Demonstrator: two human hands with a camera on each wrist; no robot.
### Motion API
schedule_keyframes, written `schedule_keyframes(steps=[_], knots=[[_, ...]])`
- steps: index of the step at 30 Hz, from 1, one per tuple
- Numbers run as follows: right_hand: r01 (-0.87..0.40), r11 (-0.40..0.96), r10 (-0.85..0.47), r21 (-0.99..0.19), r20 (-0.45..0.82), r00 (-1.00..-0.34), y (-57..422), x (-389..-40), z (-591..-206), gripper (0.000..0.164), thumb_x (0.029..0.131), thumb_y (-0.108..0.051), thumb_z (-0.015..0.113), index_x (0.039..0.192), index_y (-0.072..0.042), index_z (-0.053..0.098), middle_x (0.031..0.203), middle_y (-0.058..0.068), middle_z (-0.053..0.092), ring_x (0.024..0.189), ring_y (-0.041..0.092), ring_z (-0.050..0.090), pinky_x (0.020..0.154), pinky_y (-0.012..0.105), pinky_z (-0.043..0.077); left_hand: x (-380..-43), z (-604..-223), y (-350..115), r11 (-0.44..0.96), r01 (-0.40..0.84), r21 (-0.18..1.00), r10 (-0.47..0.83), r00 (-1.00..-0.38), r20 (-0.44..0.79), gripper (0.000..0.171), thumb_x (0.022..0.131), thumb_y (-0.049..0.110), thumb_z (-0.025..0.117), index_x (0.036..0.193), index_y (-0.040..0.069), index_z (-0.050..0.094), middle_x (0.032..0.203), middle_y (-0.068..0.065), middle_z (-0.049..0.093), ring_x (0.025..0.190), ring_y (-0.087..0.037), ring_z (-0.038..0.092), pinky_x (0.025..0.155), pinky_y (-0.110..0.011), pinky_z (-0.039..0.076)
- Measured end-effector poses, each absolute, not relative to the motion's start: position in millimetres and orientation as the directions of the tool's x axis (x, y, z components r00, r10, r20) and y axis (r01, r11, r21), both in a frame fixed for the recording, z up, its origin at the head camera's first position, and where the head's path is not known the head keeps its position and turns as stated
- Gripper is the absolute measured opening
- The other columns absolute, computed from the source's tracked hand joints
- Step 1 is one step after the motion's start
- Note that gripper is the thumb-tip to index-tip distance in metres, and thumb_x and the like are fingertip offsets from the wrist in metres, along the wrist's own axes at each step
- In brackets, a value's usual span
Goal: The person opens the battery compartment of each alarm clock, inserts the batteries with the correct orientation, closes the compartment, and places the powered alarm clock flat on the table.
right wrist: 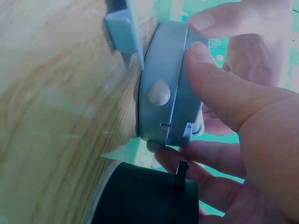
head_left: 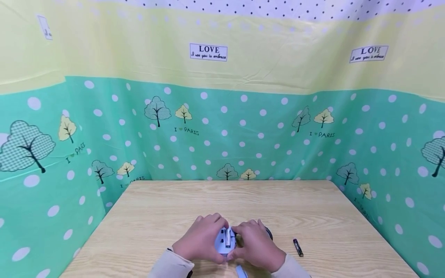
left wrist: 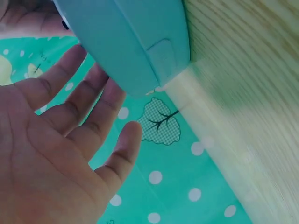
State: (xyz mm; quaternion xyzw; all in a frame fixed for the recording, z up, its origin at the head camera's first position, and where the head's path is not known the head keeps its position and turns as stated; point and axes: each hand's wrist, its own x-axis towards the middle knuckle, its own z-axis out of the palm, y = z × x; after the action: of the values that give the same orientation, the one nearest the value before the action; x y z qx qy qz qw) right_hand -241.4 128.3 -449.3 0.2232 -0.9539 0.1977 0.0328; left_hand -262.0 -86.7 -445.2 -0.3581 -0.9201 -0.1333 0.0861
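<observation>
A light-blue alarm clock [head_left: 219, 249] is held low over the wooden table, its back turned up, showing two black knobs and an uncovered battery slot. Inside the slot lies a pale battery [head_left: 228, 238]. My left hand [head_left: 205, 237] grips the clock's left side between fingers and thumb. On the right side my right hand [head_left: 255, 245] holds it, thumb at the near edge and index finger by the slot's far end. The right wrist view shows the clock's curved rim [right wrist: 159, 60] with a pale round button. Its front is hidden.
A light-blue battery cover [head_left: 241, 271] lies near the table's front edge. Farther right lies a black battery [head_left: 298, 247]. Just behind my right hand stands a black cylindrical object [right wrist: 149, 196], partly hidden in the head view. A patterned curtain [head_left: 222, 116] hangs behind the wooden table [head_left: 156, 204].
</observation>
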Motion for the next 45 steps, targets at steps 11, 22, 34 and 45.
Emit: schedule_keyframes(steps=[11,22,34,45], knots=[[-0.438,0.827,-0.412,-0.353,0.149,-0.899,128.6,-242.2,-449.6,0.082,0.066,-0.067,0.083,0.129,-0.017,0.073,0.118,-0.004,0.076,0.109,0.024,0.063,0.104,0.083,0.028,-263.8,-447.8,-82.4,0.727,0.669,0.153,0.624,-0.738,0.257,0.082,0.051,0.057,0.095,0.121,0.026,0.064,0.112,0.013,0.061,0.093,-0.004,0.052,0.079,-0.028,0.039],[-0.439,0.831,-0.412,-0.342,0.153,-0.898,127.9,-242.3,-450.4,0.082,0.066,-0.068,0.082,0.129,-0.017,0.073,0.119,-0.003,0.076,0.110,0.025,0.063,0.104,0.083,0.029,-264.5,-446.7,-82.3,0.731,0.664,0.157,0.627,-0.745,0.230,0.079,0.052,0.055,0.095,0.120,0.027,0.065,0.112,0.013,0.060,0.096,-0.006,0.052,0.080,-0.030,0.040],[-0.414,0.839,-0.394,-0.352,0.131,-0.910,126.6,-242.9,-451.6,0.082,0.066,-0.068,0.082,0.130,-0.018,0.073,0.121,-0.003,0.075,0.113,0.025,0.063,0.106,0.082,0.028,-264.8,-446.0,-81.8,0.746,0.637,0.196,0.613,-0.771,0.172,0.078,0.056,0.058,0.095,0.122,0.028,0.067,0.117,0.014,0.059,0.102,-0.008,0.052,0.090,-0.036,0.044],[-0.435,0.834,-0.410,-0.339,0.147,-0.900,127.0,-242.7,-450.6,0.083,0.066,-0.069,0.082,0.129,-0.017,0.073,0.120,-0.003,0.075,0.111,0.026,0.063,0.104,0.083,0.029,-264.5,-445.6,-82.3,0.741,0.638,0.212,0.615,-0.770,0.169,0.076,0.057,0.057,0.095,0.121,0.027,0.068,0.119,0.013,0.058,0.104,-0.009,0.052,0.090,-0.035,0.043]])
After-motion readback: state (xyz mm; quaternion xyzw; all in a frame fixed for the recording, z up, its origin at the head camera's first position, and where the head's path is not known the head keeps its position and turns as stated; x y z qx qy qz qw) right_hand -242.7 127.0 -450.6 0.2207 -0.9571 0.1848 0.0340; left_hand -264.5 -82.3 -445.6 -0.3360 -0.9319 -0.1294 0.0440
